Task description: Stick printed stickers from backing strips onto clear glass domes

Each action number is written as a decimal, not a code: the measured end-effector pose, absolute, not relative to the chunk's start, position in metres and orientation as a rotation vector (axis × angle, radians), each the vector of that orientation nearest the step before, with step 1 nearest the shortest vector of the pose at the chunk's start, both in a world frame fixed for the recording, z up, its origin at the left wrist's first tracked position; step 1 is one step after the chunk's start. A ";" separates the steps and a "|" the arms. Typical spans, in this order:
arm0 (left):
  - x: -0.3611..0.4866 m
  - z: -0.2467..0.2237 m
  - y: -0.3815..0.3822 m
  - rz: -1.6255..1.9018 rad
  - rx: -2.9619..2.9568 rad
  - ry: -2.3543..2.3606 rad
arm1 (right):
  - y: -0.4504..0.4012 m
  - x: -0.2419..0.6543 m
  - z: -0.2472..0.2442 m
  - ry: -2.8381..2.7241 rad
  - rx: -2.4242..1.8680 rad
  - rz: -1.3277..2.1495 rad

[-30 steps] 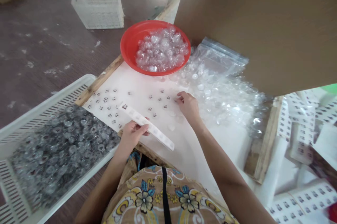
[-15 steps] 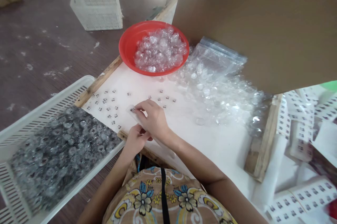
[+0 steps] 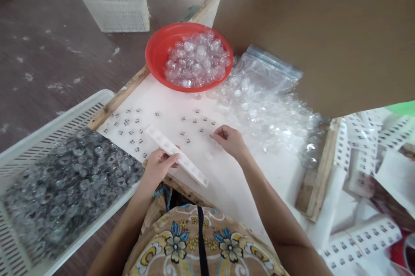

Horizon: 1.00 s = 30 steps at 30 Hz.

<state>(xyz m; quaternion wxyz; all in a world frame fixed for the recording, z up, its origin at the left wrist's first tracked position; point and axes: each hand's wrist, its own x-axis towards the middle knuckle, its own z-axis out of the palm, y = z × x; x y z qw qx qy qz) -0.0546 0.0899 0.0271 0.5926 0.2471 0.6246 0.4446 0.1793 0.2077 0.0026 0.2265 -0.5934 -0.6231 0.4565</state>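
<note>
My left hand pinches a white strip with faint marks on it, held slanting over the near edge of the white board. To the right of the strip, my right hand has thumb and forefinger pressed together just above the board; a small dark bit shows at the fingertips, too small to make out. Small dark printed pieces lie scattered on the board left of the strip, and several more lie between the strip and my right hand.
A red bowl of clear domes stands at the back. Loose clear domes and a plastic bag lie at the right. A white crate full of domes is at the left. Brown cardboard rises behind; printed sheets lie far right.
My hands have moved apart, the right one to the right. The white strip now shows in my left hand, and more small dark pieces lie on the middle of the board.
</note>
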 end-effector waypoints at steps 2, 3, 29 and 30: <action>-0.054 0.027 0.089 1.049 0.576 1.446 | 0.204 0.181 -0.002 -1.752 -1.680 1.241; -0.053 0.027 0.089 1.052 0.575 1.444 | 0.203 0.180 -0.003 -1.763 -1.696 1.223; -0.058 0.016 0.090 1.270 -0.059 0.583 | 0.196 0.125 0.059 -2.053 -0.754 1.069; -0.053 0.015 0.089 1.227 -0.071 0.556 | 0.198 0.120 0.064 -2.090 -0.650 1.053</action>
